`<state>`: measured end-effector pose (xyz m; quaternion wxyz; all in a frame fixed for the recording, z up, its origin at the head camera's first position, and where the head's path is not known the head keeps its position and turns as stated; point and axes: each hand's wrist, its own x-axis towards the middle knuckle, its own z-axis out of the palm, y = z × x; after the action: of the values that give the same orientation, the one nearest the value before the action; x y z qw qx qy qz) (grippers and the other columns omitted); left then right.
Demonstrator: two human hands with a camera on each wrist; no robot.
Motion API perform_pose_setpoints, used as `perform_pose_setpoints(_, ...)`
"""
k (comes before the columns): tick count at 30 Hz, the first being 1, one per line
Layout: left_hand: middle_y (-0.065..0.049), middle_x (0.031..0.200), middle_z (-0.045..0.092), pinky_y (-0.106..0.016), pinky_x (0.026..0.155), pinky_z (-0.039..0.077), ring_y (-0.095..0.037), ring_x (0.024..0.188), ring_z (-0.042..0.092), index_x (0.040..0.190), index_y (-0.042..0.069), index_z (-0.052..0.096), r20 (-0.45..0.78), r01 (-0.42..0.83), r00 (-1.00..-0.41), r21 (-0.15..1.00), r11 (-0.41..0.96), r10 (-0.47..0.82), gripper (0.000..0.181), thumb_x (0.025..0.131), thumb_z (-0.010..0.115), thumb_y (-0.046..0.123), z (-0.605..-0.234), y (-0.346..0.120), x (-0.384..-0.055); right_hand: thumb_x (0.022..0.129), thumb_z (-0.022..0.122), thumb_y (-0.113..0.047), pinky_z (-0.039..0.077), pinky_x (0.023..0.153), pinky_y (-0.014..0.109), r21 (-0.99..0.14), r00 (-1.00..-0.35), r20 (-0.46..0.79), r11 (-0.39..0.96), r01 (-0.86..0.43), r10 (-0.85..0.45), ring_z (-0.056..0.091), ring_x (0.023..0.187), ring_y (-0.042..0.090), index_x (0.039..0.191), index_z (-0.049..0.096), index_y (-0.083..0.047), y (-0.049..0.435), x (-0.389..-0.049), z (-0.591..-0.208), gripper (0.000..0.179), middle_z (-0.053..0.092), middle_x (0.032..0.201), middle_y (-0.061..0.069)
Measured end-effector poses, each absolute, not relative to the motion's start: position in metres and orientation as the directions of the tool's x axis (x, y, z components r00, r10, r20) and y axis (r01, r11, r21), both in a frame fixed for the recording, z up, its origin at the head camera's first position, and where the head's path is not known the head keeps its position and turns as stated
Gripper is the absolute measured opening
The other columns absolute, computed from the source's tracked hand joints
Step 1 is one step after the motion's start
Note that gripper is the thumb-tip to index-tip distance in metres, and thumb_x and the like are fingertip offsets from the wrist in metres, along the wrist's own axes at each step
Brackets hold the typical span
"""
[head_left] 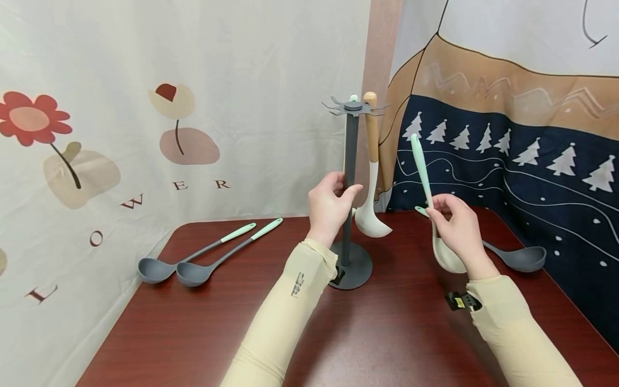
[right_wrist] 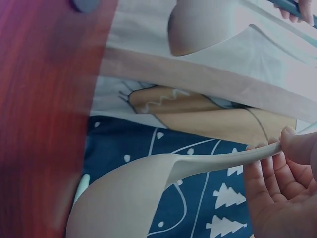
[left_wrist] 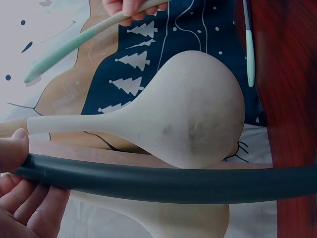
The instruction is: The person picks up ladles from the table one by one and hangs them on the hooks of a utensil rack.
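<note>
The fingers of the right hand (head_left: 454, 228) pinch a mint-handled white ladle (head_left: 425, 183) by its pale stem, just below the green part, thumb on one side and fingertips on the other. The ladle stands nearly upright toward the back right corner of the surface (head_left: 387, 322), bowl down, its handle end leaning left; I cannot tell whether the bowl touches the wood.

The fingers of the left hand (head_left: 331, 207) grip the dark post of a stand (head_left: 351, 156), the thumb across one side and the other fingers bent against the opposite side. The stand is upright near the middle of the back edge, on a round base (head_left: 358, 277), with a ring of hooks (head_left: 353, 107) on top.

A wooden-handled white ladle (head_left: 373, 166) hangs at the stand's right, bowl above the surface. Another pale ladle (left_wrist: 190, 220) shows beyond the post, mostly hidden.

Farther out, two grey ladles (head_left: 192, 274) lie by the back left corner, bowls toward the left edge, green handles toward the back edge. A third grey ladle (head_left: 526, 259) lies at the back right corner, bowl by the right edge, partly behind the right hand. Printed cloths (head_left: 271, 107) hang behind the back edge.
</note>
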<state>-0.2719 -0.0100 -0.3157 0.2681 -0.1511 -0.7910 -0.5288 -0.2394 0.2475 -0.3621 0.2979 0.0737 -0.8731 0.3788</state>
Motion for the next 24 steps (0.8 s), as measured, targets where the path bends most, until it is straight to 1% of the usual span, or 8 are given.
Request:
perform_pose_setpoints(7,-0.002,0.090,0.074,-0.026,0.066,0.053,-0.010,0.078,0.067,0.104,0.011,0.070,0.586,0.524,-0.809,0.753,0.398,-0.044,0.022,0.087,0.078,0.022,-0.316,-0.010,-0.272,0.094,0.066,-0.004,0.040,0.072,0.006,-0.640,-0.790,0.599,0.673,-0.371,0.134,0.052,0.083,0.009,0.105,0.064,0.004,0.240,-0.236,-0.352,0.014,0.063,0.097,0.017)
perform_pose_setpoints(11,-0.002,0.090,0.074,-0.026,0.067,0.053,-0.010,0.078,0.067,0.104,0.011,0.071,0.584,0.522,-0.810,0.755,0.396,-0.047,0.022,0.087,0.078,0.023,-0.316,-0.010,-0.272,0.093,0.066,-0.002,0.041,0.070,0.008,-0.650,-0.772,0.618,0.650,-0.394,0.149,0.051,0.079,0.004,0.105,0.064,0.005,0.236,-0.235,-0.346,0.014,0.062,0.094,0.016)
perform_pose_setpoints(16,-0.002,0.090,0.074,-0.026,0.067,0.053,-0.010,0.078,0.067,0.104,0.011,0.071,0.587,0.522,-0.808,0.753,0.401,-0.049,0.022,0.087,0.078,0.023,-0.316,-0.010,-0.271,0.092,0.066,0.000,0.042,0.070,0.009,-0.651,-0.743,0.648,0.628,-0.426,0.168,0.052,0.077,0.001,0.104,0.065,0.006,0.231,-0.234,-0.340,0.013,0.062,0.091,0.014)
perform_pose_setpoints(24,-0.002,0.091,0.074,-0.026,0.067,0.053,-0.010,0.079,0.067,0.104,0.011,0.071,0.588,0.524,-0.807,0.753,0.398,-0.050,0.023,0.087,0.078,0.023,-0.317,-0.010,-0.273,0.092,0.066,0.000,0.043,0.070,0.010,-0.663,-0.726,0.662,0.598,-0.450,0.188,0.053,0.076,0.003,0.104,0.064,0.006,0.224,-0.233,-0.332,0.013,0.062,0.090,0.013)
